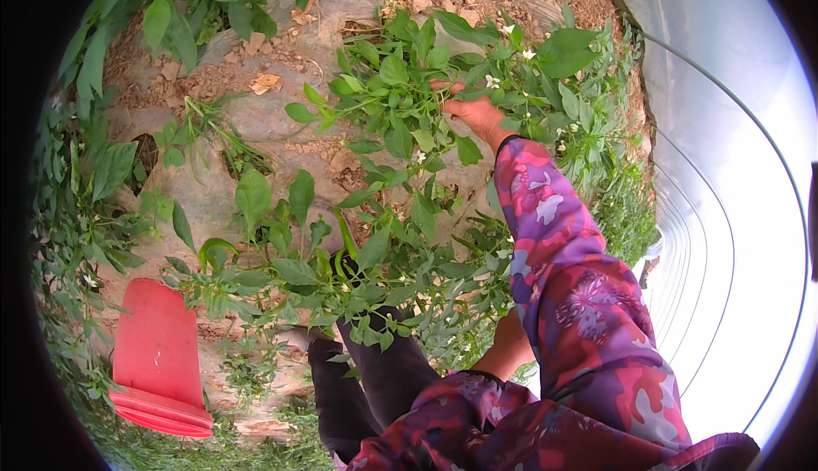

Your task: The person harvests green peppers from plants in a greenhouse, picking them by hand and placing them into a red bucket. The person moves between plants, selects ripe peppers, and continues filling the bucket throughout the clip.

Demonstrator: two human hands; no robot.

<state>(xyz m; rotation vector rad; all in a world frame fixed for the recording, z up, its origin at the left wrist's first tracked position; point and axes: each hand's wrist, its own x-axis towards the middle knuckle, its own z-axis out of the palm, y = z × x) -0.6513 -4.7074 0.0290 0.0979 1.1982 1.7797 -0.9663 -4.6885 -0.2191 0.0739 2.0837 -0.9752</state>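
Note:
My right hand (476,112) reaches into a leafy pepper plant (399,81) with small white flowers. Its thumb and a finger lie on either side of thin stems; leaves partly cover the hand, so the grip is unclear. Lower down, my left hand (511,337) is mostly hidden behind my right sleeve (562,266), close to the foliage, and its fingers cannot be seen. In front of my legs, a green pepper (347,233) hangs on another pepper plant (297,273). A curved green pepper (214,247) shows farther left on it.
A red plastic bucket (156,343) lies to the left among plants. Film-covered soil (255,119) with dry clods runs between the rows. A translucent plastic tunnel wall (716,151) with curved hoops rises on the right. Dark-trousered legs (377,369) stand against the lower plants.

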